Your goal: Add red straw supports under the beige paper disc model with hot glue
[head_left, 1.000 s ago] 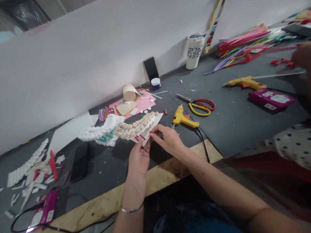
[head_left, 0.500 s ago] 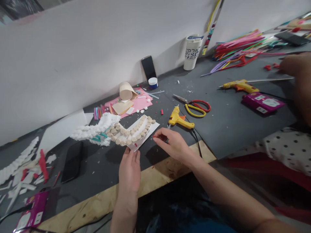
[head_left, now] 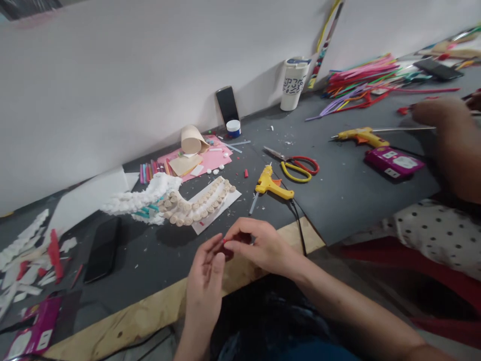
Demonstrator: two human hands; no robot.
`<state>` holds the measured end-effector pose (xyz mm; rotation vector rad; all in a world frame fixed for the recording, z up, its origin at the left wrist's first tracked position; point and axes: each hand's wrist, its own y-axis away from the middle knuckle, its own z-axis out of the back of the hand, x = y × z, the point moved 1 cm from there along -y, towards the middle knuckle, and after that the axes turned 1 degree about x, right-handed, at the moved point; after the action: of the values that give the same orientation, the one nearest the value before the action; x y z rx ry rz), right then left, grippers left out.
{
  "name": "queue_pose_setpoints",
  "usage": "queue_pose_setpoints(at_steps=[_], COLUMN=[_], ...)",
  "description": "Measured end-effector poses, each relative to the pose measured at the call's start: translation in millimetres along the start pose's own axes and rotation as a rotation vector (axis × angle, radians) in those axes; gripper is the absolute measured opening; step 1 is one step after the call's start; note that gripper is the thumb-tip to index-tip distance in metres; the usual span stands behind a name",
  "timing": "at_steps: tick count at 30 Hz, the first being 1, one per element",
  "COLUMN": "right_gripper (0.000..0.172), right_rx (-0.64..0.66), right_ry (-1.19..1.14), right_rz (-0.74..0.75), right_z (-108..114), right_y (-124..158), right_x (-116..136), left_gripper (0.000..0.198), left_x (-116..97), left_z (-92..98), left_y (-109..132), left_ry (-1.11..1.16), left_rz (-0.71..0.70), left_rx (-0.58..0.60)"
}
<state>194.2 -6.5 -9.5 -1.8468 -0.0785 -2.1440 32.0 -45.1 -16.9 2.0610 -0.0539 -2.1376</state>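
My left hand [head_left: 203, 288] and my right hand [head_left: 259, 245] meet above the wooden table edge, pinching a small red piece [head_left: 225, 245] between their fingertips. Most of that piece is hidden by my fingers. Beyond them, a white card [head_left: 216, 216] lies on the table, carrying rows of beige rolled paper coils [head_left: 195, 208]. A white ruffled paper mass [head_left: 139, 203] with teal strips adjoins the coils on the left. Neither hand touches the card.
A yellow glue gun [head_left: 271, 184] and red-and-yellow scissors [head_left: 298, 168] lie right of the card. A co-worker's hand [head_left: 434, 113] reaches in at right, near a second glue gun [head_left: 363, 135]. Pipe cleaners [head_left: 361, 80] lie at the back right. A black phone [head_left: 102, 249] lies at left.
The card with coils has gone from my hands to the table. My hands have drawn back toward the table edge and closed together on the red piece. The co-worker's hand has moved slightly.
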Motion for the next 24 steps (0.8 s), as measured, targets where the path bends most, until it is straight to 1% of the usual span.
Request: queue_pose_setpoints(at_steps=[2, 4, 5, 7, 8, 9, 11, 12, 13, 15, 18, 20, 21, 22, 24], right_gripper=[0.006, 0.008, 0.009, 0.013, 0.015, 0.017, 0.023, 0.025, 0.026, 0.022, 0.017, 0.020, 0.025, 0.033, 0.051], right_rx=[0.011, 0.032, 0.040, 0.013, -0.074, -0.190, -0.317, -0.329, -0.323, -0.286, -0.317, -0.346, -0.359, -0.360, -0.328], right_ry=[0.018, 0.117, 0.198, 0.417, 0.542, 0.670, 0.917, 0.987, 0.996, 0.980, 0.914, 0.873, 0.852, 0.811, 0.705], right_rz=[0.009, 0.071, 0.124, 0.238, 0.253, 0.206, 0.011, -0.080, -0.120, -0.160, -0.219, -0.263, -0.285, -0.300, -0.276], right_z=[1.0, 12.0, 23.0, 56.5, 78.4, 102.2, 148.1, 167.7, 183.9, 206.8, 225.1, 231.7, 233.4, 233.6, 226.9], right_y=[2.5, 0.2, -3.1, -13.9, -20.8, -28.3, -43.5, -50.5, -56.7, -66.8, -75.3, -75.9, -73.8, -69.8, -55.4], right_x=[5.7, 8.2, 7.7, 1.9, -4.1, -12.7, -36.0, -49.6, -63.1, -87.4, -108.8, -110.0, -106.6, -100.5, -80.9], left_gripper=[0.034, 0.030, 0.029, 0.026, 0.026, 0.025, 0.024, 0.023, 0.023, 0.021, 0.020, 0.020, 0.019, 0.019, 0.017], left_x=[-1.7, -0.4, 0.9, 3.5, 4.3, 4.4, 3.1, 2.0, 1.0, -0.8, -2.0, -2.9, -3.5, -4.4, -6.5], left_z=[-6.6, -11.0, -12.3, -12.9, -12.5, -11.8, -9.8, -8.6, -7.5, -5.2, -1.8, 0.8, 2.2, 3.7, 6.0], left_y=[-4.1, -9.6, -11.8, -13.6, -13.0, -11.6, -7.4, -5.3, -3.3, -0.3, 2.2, 3.1, 3.4, 3.6, 3.8], left_ry=[-0.019, -0.011, -0.003, 0.001, 0.001, 0.006, 0.037, 0.060, 0.083, 0.126, 0.164, 0.159, 0.147, 0.133, 0.106], left_rz=[-0.006, -0.035, -0.046, -0.050, -0.047, -0.043, -0.028, -0.018, -0.008, 0.007, 0.015, 0.007, -0.003, -0.019, -0.047], left_rx=[0.072, 0.089, 0.090, 0.093, 0.099, 0.106, 0.129, 0.136, 0.141, 0.144, 0.156, 0.159, 0.155, 0.149, 0.138])
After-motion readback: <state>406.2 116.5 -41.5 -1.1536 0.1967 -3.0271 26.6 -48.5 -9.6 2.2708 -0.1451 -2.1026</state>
